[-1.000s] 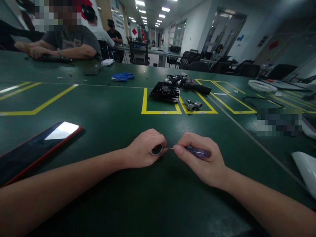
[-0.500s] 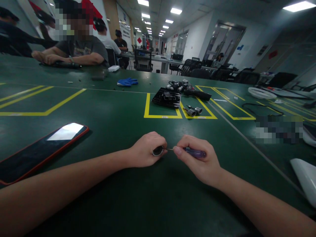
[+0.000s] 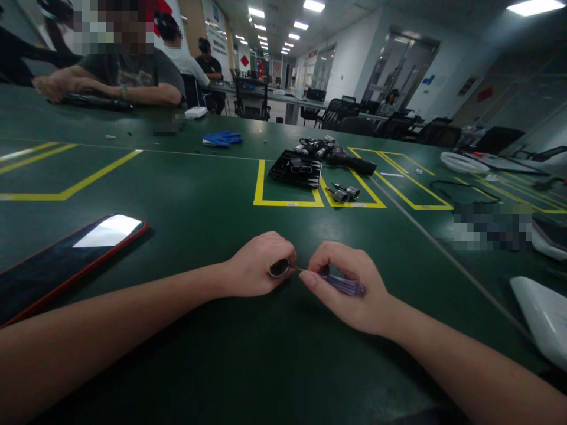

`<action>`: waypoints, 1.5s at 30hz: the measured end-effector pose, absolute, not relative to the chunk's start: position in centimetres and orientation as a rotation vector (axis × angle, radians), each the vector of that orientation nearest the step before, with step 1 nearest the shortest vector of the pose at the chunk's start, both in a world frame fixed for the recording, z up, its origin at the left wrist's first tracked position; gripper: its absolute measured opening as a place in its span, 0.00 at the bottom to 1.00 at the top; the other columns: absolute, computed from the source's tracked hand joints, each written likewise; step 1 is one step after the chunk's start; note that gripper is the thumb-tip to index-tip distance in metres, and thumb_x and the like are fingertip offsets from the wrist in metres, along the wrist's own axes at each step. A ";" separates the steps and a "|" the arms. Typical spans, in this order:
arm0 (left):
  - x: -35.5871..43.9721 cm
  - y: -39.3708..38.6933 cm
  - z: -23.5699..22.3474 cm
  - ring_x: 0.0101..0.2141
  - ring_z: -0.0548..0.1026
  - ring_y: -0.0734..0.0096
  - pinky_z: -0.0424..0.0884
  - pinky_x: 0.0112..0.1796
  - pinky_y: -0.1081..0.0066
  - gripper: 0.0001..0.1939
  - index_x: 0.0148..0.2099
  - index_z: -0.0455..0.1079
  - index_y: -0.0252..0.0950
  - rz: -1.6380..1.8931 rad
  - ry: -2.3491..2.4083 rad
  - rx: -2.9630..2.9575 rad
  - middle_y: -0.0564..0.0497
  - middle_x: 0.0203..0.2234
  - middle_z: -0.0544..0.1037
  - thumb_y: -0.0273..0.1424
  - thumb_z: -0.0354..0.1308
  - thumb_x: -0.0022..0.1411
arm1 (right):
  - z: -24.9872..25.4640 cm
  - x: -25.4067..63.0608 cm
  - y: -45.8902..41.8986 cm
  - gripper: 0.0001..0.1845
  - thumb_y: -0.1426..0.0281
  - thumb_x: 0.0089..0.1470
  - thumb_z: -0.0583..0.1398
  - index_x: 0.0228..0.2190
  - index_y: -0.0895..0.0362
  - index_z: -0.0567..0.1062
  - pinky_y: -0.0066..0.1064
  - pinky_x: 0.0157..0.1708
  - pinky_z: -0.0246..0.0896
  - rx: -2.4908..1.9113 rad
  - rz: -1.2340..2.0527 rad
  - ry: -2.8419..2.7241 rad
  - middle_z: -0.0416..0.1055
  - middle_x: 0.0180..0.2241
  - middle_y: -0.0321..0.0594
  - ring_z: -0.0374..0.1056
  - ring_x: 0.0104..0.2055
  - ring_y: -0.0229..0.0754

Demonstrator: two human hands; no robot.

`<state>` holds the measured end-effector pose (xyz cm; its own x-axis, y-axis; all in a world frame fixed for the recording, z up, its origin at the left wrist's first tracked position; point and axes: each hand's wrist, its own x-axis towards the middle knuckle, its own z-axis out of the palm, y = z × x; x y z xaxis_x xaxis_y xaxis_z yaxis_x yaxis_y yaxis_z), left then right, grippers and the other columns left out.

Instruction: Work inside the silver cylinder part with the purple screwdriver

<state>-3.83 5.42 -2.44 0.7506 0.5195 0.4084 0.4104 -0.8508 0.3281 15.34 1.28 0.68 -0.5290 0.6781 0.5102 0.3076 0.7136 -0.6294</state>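
My left hand (image 3: 252,264) is closed around a small round metal part (image 3: 279,268), its dark hollow end facing me. Most of that part is hidden by the fingers. In my right hand (image 3: 361,301) is a screwdriver (image 3: 344,285) with a see-through purple handle, its thumb and forefinger near the shaft. The thin shaft points left and reaches the part at my left fingertips; the tip itself is hidden. Both hands are just above the green table (image 3: 248,360). Beyond them, two similar cup-shaped metal parts (image 3: 341,195) lie inside a yellow taped square.
A black plastic bag (image 3: 296,169) and a heap of metal parts with cables (image 3: 315,147) lie farther back. At left rests a large red-cased phone (image 3: 57,265). A blue glove (image 3: 222,139) lies near the far side, where a person (image 3: 133,77) sits. A white object (image 3: 543,319) stands at right.
The screwdriver's handle end has dipped, so it slants more, and the metal part has turned slightly. Both hands keep their hold. The whole view has shifted a little.
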 end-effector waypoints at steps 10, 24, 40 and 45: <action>-3.7 5.5 -2.5 0.26 0.68 0.74 0.64 0.32 0.71 0.05 0.29 0.63 0.34 0.712 0.711 2.714 0.54 0.22 0.69 0.26 0.52 0.58 | 0.3 15.5 1.8 0.14 0.69 0.55 0.56 0.19 0.59 0.67 0.25 0.23 0.55 -0.887 0.833 -1.946 0.63 0.19 0.32 0.60 0.22 0.31; -3.8 5.5 -2.4 0.26 0.68 0.73 0.64 0.32 0.71 0.04 0.29 0.64 0.33 0.721 0.711 2.703 0.53 0.23 0.70 0.25 0.53 0.57 | -0.1 15.5 1.5 0.13 0.71 0.54 0.56 0.20 0.59 0.67 0.27 0.25 0.55 -0.780 0.788 -1.976 0.63 0.21 0.34 0.59 0.23 0.32; -4.0 5.3 -2.3 0.26 0.69 0.75 0.65 0.34 0.72 0.05 0.29 0.64 0.32 0.801 0.747 2.630 0.53 0.23 0.70 0.26 0.55 0.57 | -1.6 15.4 2.4 0.12 0.67 0.54 0.58 0.22 0.57 0.71 0.26 0.28 0.58 -0.841 1.247 -1.565 0.67 0.20 0.30 0.63 0.24 0.31; -3.9 5.4 -2.2 0.26 0.68 0.75 0.65 0.33 0.73 0.05 0.29 0.64 0.33 0.803 0.790 2.613 0.54 0.23 0.70 0.27 0.55 0.57 | -1.8 15.1 2.5 0.11 0.67 0.54 0.59 0.22 0.57 0.70 0.25 0.27 0.58 -0.817 1.358 -1.446 0.67 0.20 0.30 0.63 0.24 0.31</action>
